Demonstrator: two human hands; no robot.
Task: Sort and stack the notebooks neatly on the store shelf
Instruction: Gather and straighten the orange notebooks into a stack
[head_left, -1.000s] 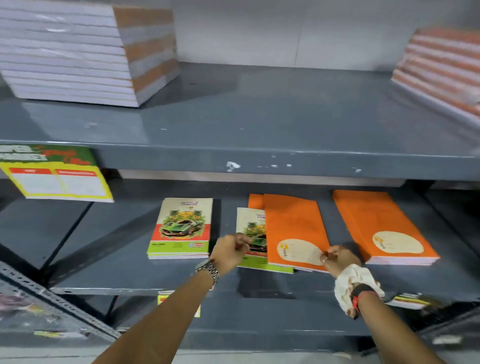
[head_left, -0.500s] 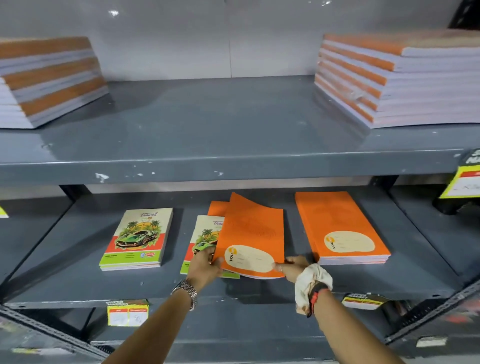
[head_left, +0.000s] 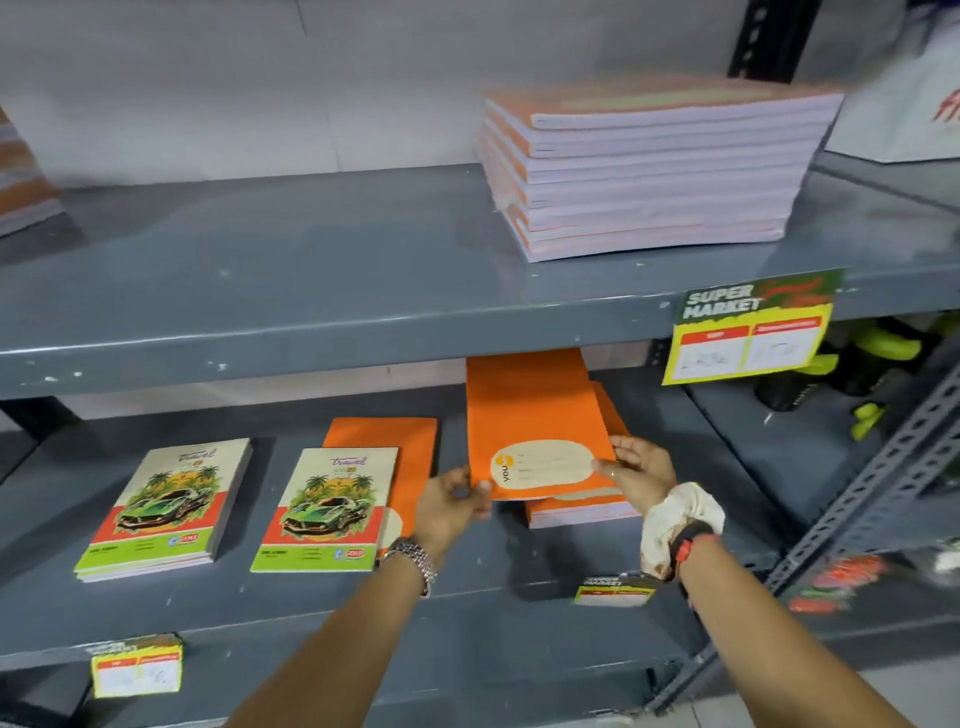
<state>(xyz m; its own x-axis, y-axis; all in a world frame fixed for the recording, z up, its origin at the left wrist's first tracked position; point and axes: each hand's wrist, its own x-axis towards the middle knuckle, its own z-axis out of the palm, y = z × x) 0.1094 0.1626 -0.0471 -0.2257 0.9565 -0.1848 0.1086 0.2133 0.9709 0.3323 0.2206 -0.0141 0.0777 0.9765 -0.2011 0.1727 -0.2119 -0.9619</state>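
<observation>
Both hands hold one orange notebook (head_left: 530, 415) with a cream label, lifted just above the orange stack (head_left: 582, 512) on the lower shelf (head_left: 291, 597). My left hand (head_left: 449, 506) grips its lower left corner and my right hand (head_left: 641, 467) its lower right edge. To the left lies a green travel notebook (head_left: 324, 512) on top of another orange notebook (head_left: 387, 434). Further left sits a small stack of travel notebooks (head_left: 166, 512).
On the upper shelf (head_left: 311, 270) stands a tall stack of orange notebooks (head_left: 649, 171), with another stack (head_left: 21, 176) at the far left edge. Price tags (head_left: 750, 332) hang from the shelf fronts. A perforated metal upright (head_left: 857, 499) rises at the right.
The orange notebook was lifted off the middle pile and carried right, over the orange stack. The travel notebook under it now shows fully. My view has shifted to the right.
</observation>
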